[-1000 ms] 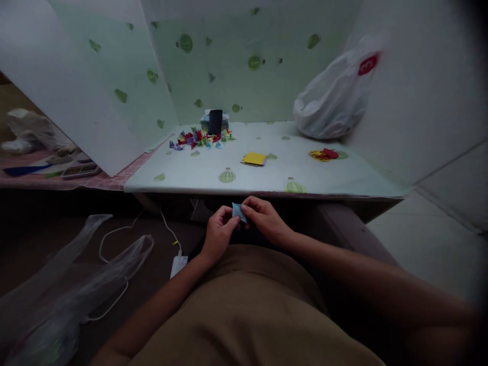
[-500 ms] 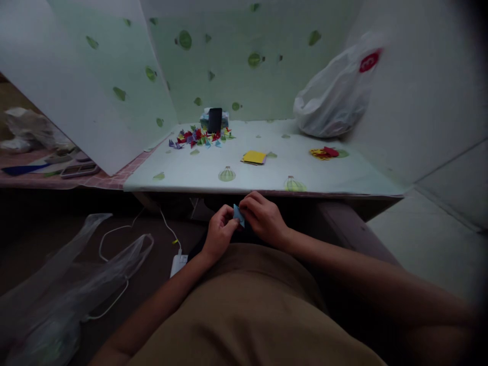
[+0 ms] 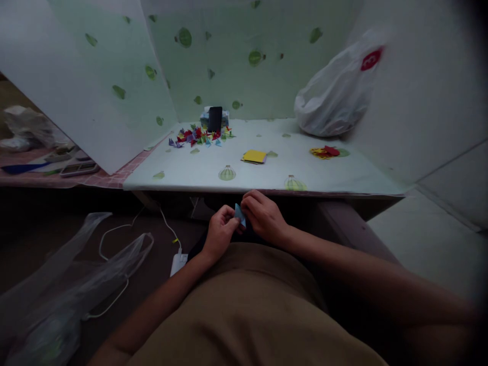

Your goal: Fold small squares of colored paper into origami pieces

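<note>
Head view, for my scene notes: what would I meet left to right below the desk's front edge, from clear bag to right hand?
Clear bag, white device, left hand, blue paper, right hand.

A balloon-patterned wall [image 3: 224,53] backs the dimly lit desk [image 3: 194,170].

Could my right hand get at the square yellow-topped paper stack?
Likely yes: the yellow-topped paper stack lies uncovered on the pale table, nothing visible blocking your right hand, though it's busy at the small folded blue paper.
</note>
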### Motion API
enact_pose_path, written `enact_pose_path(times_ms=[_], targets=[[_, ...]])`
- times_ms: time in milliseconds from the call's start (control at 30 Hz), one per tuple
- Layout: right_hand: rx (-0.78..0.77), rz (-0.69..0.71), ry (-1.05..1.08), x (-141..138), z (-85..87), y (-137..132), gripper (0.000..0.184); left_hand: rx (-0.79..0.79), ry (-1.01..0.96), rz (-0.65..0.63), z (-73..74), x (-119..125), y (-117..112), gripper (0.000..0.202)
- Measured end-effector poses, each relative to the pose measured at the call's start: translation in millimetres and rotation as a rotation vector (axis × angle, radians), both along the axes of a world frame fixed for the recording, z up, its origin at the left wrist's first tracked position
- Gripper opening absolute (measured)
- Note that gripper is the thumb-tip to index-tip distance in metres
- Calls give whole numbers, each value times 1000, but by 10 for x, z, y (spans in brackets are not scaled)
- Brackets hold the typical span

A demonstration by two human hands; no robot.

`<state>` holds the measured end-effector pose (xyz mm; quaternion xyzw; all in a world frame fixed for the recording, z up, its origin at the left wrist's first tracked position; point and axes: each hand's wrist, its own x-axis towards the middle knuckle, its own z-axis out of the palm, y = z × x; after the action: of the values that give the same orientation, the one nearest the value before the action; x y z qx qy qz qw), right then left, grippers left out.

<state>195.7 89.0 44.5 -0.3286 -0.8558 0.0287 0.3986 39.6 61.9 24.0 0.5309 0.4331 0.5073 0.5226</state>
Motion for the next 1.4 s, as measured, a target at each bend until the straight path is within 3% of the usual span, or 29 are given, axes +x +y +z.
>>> enact_pose_path(times_ms=[333, 667, 867, 1067, 1400], targets=[[217, -9, -95, 35, -50, 44, 19, -65, -34, 33, 17, 16, -16, 11], [3, 91, 126, 17, 10, 2, 16, -58, -124, 64, 4, 16, -10, 12], [56, 10, 105, 26, 13, 18, 16, 8, -17, 11, 36, 9, -39, 15], [118, -19, 18, 31, -34, 39, 13, 22, 31, 37, 20, 10, -28, 14], [18, 3, 53, 11, 17, 6, 13, 46, 81, 47, 11, 23, -36, 13]])
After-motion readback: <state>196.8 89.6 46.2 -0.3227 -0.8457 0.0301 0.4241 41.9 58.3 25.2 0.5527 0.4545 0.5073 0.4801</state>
